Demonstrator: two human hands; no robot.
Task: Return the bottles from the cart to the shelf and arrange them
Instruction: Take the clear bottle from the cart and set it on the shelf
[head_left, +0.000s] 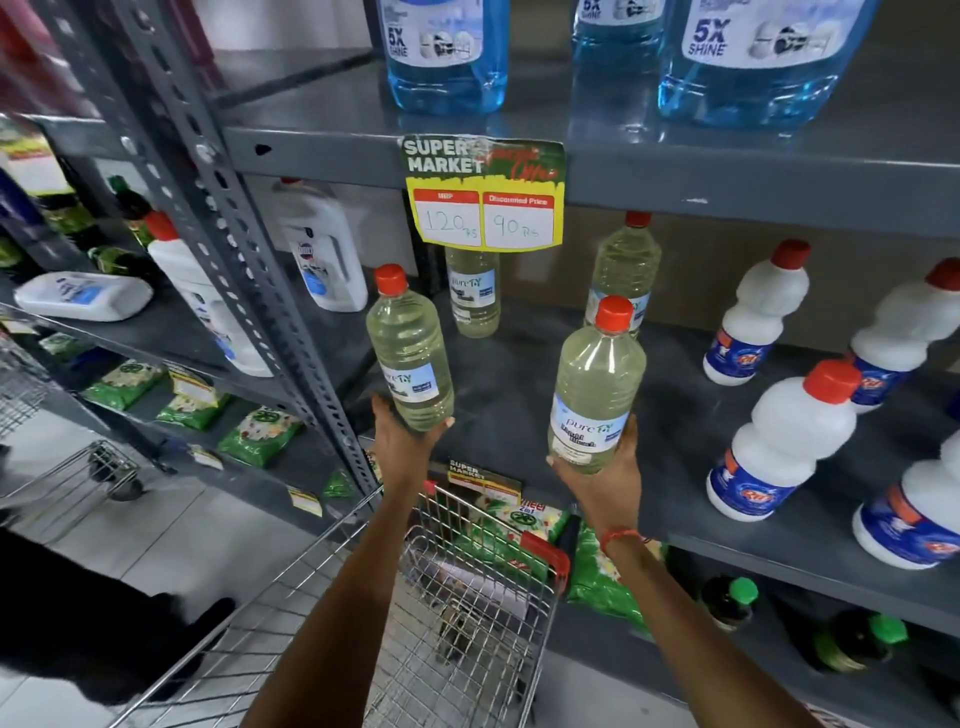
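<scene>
Grey slotted-steel racking (249, 249) fills the view, w/ a perforated upright (208, 171) running diagonally left of centre. Pale tiled floor (171, 530) near left, glossy. A beige back wall (701, 270) shows behind the mid tier on the right. Yellow price tag (485, 197) hangs off the upper edge. Light is even, indoor, soft reflections.

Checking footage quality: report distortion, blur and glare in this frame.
Head view: wide-angle lens bows the grey metal shelf edges; the white red-capped bottles at right lean and smear; the clear red-capped bottle in the right hand stays sharp; soft glare on its shoulder.
</scene>
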